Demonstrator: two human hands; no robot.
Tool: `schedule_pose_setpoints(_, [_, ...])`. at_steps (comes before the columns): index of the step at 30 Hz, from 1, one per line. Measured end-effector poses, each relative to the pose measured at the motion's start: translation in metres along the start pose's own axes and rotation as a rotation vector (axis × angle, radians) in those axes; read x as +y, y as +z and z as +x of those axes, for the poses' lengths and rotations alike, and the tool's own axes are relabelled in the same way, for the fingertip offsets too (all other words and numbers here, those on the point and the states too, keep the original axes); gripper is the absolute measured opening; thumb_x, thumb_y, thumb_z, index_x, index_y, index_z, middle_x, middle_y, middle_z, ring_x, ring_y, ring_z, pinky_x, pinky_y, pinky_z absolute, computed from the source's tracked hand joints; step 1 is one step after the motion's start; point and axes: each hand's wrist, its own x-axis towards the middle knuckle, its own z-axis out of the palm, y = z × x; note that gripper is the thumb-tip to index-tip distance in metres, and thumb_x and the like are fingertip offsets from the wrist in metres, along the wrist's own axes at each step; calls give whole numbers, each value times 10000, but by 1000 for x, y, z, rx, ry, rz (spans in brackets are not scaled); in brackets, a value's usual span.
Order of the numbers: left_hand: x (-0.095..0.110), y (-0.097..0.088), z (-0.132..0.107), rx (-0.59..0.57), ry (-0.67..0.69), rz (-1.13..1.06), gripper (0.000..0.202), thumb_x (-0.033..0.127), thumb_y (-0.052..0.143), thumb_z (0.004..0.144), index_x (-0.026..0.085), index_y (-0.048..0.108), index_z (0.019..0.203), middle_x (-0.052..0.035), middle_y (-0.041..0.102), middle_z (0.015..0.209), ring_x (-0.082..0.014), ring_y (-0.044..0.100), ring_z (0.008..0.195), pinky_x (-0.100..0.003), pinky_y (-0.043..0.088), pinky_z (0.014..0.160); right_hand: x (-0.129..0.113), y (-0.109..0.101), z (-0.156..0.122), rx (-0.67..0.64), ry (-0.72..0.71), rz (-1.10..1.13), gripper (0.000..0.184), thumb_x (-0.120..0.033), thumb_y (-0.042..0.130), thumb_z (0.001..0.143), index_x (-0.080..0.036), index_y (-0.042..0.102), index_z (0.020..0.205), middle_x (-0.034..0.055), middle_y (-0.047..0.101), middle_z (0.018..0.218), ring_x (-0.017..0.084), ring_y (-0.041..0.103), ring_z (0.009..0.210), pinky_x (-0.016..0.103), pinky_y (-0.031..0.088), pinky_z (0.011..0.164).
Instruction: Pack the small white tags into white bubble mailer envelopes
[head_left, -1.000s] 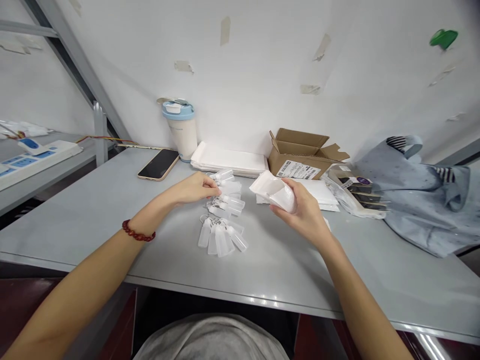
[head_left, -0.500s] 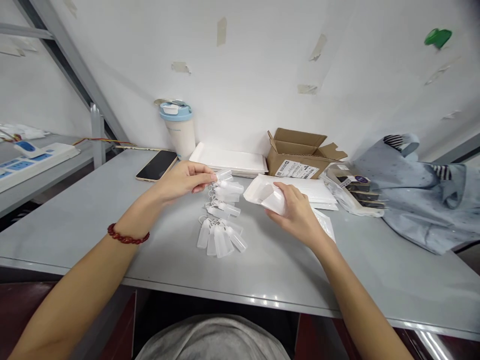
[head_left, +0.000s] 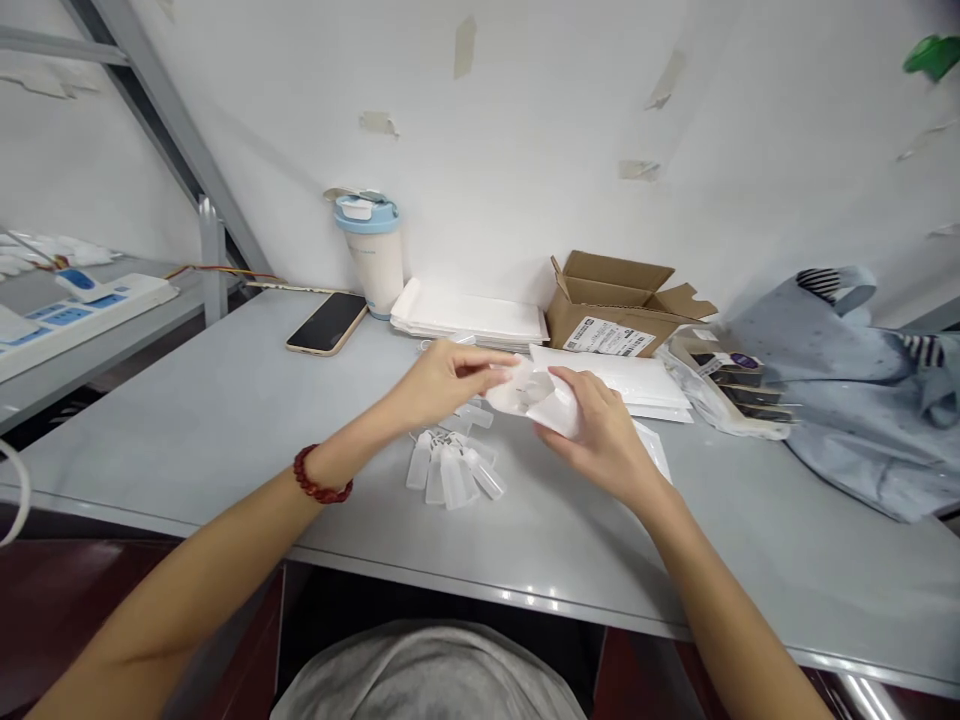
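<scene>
My right hand (head_left: 600, 425) grips a white padded envelope (head_left: 556, 408), its mouth turned left and gaping. At that mouth, my left hand (head_left: 450, 385) has thumb and fingers closed together against the flap. What lies between the left fingertips is too hidden to make out. Beneath and in front of the left hand lie small translucent plastic bottles (head_left: 454, 475) with loops at their necks, fanned out on the grey table (head_left: 360, 530). One more bottle shows behind the hand, and the middle of the group is covered by it.
Behind stand a phone (head_left: 328, 323), a blue-lidded cup (head_left: 375, 262), stacked white envelopes (head_left: 472, 312) and an open cardboard box (head_left: 611, 310). More envelopes (head_left: 637, 385), a plastic tray (head_left: 720, 400) and blue-grey cloth (head_left: 847, 400) lie right. A power strip (head_left: 90, 310) sits left.
My left hand has moved right from the far bottles to the envelope's mouth. My right hand still holds the envelope in nearly the same place. The camera view has shifted slightly.
</scene>
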Motion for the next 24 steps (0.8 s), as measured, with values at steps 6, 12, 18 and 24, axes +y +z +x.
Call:
schedule_pose_setpoints(6, [-16,-52,4,12,-223,252,194,310,640,710,137,727,722,-9,629,612,-108,498,558,-216,363,520,10,-9,3,97,77,49,531,-369,630,755,-246,454,1240,104,594,1198,315,559,1096,464,421,905])
schedule_pose_setpoints(12, [-44,-61,9,-201,-239,336,195,286,587,679,173,742,716,-4,624,593,-133,514,574,-228,358,525,12,-9,3,96,91,33,531,-379,626,758,-252,454,1244,103,589,1214,321,556,1103,480,416,912])
schedule_pose_setpoints(18, [-44,-57,9,-292,-284,327,199,296,558,706,172,685,617,-2,560,566,-122,443,532,-237,309,505,10,-9,3,92,83,30,521,-368,625,763,-243,452,1238,112,592,1204,312,557,1096,469,420,901])
schedule_pose_setpoints(24, [-45,-56,9,-304,-306,289,176,291,565,687,178,690,635,-5,543,561,-131,443,534,-242,316,514,9,-10,2,91,85,18,521,-378,620,766,-252,451,1242,109,595,1193,320,557,1091,472,420,892])
